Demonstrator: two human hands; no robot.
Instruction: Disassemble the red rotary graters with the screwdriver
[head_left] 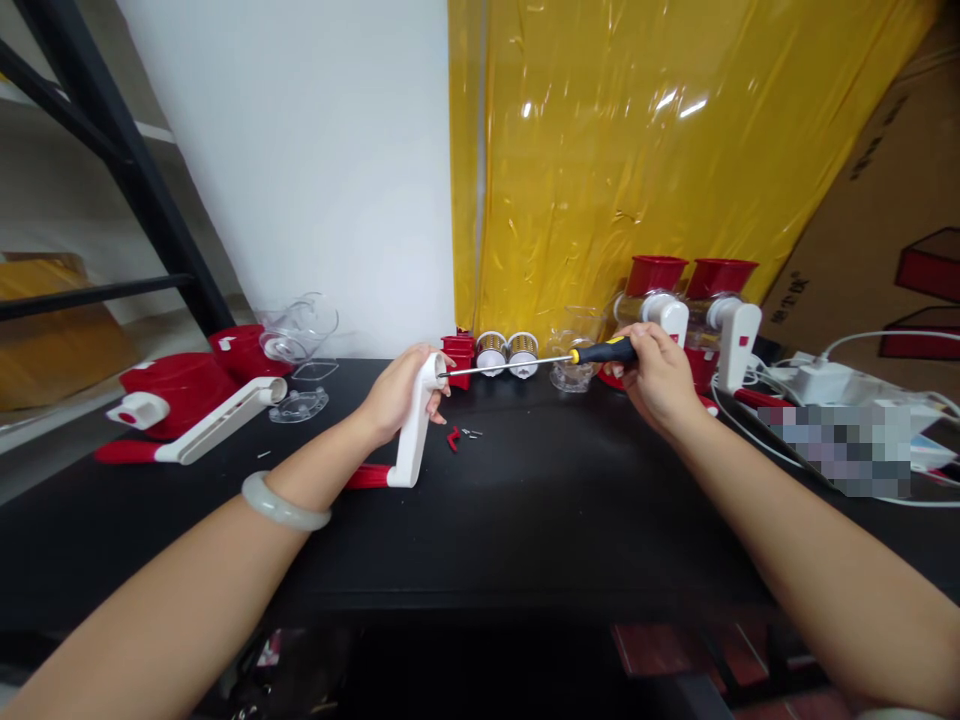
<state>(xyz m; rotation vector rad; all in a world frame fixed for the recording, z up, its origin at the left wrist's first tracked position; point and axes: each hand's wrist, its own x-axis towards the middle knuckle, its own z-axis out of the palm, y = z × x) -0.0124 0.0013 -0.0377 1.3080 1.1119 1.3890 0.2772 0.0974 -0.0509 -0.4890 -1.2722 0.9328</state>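
Observation:
My left hand (405, 392) is closed around the upper end of a white crank handle (412, 440), which stands upright above the black table with its red grip pointing left. In my right hand (660, 375) is a screwdriver (606, 350) with a black and yellow handle. Its long shaft runs level to the left, and the tip is at the round opening in the crank's top end. Whether the tip sits on a screw inside is hidden. Just right of the crank, a small red part (453, 438) and several small screws (472, 433) lie on the table.
At left lie red housings (180, 390), another white crank (225, 420) and clear plastic parts (300, 330). Two grater drums (507, 354) stand at the back. Assembled red-and-white graters (721, 310) stand at right, beside white cables and a charger (823, 380). A yellow plastic sheet (600, 150) hangs behind.

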